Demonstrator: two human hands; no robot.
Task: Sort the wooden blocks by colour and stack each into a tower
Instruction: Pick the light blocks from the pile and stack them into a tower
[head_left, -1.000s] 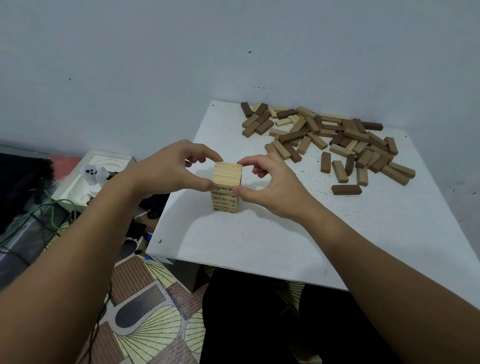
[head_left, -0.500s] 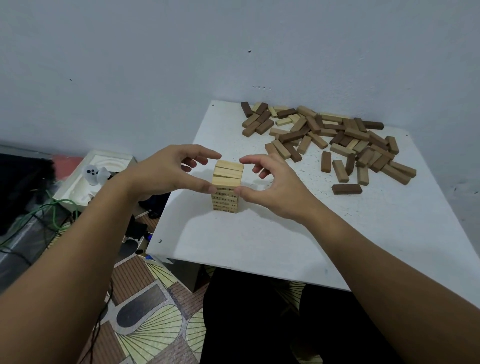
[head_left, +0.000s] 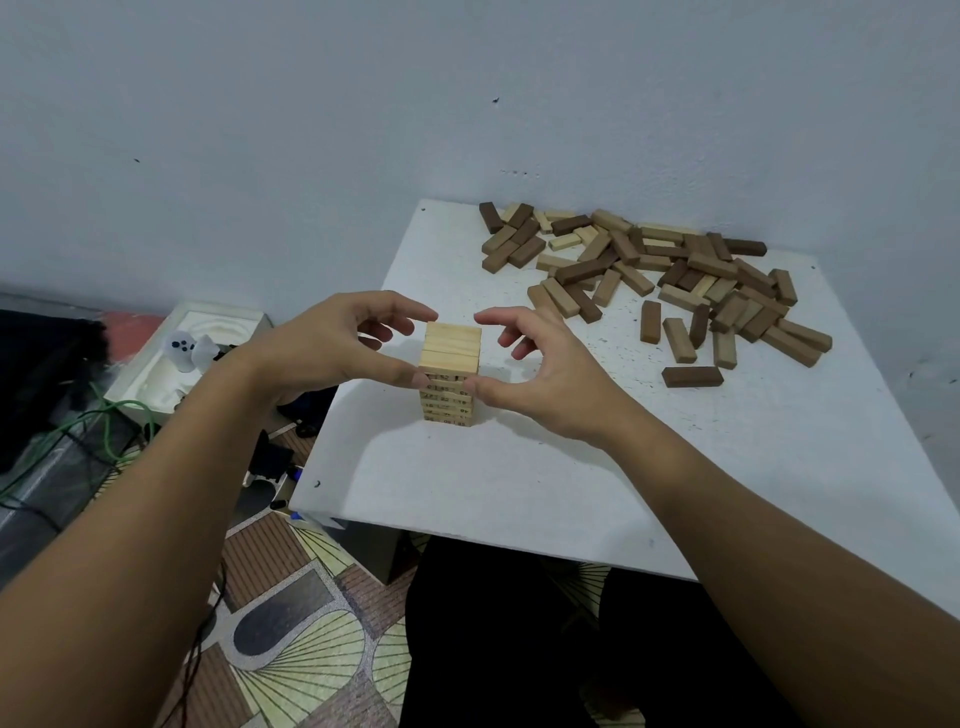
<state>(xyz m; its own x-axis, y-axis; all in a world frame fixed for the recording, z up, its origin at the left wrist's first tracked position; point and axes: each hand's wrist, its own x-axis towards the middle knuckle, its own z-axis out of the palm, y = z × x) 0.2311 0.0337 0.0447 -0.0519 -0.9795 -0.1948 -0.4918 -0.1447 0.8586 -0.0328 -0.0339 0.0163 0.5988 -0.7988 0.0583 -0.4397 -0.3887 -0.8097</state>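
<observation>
A tower of light wooden blocks (head_left: 451, 348) stands on the white table (head_left: 571, 478), near its left side. My left hand (head_left: 322, 348) and my right hand (head_left: 550, 384) flank it, one on each side. Each thumb tip touches a front corner of the tower a few layers down. The other fingers curve loosely past the top layer's back corners with a small gap. Neither hand holds a block. A loose pile of dark, mid-brown and light blocks (head_left: 670, 275) lies at the table's far right.
One dark block (head_left: 692, 376) lies apart, right of my right hand. The table's far edge meets a grey wall. On the floor to the left are a white foam box (head_left: 171, 358) and green cables (head_left: 104, 421). My dark-clothed legs (head_left: 519, 649) sit under the near edge.
A second ago both hands pinched the tower's top layers. The fingers have since spread away from the top, leaving only the thumbs against the front. The tower has not moved.
</observation>
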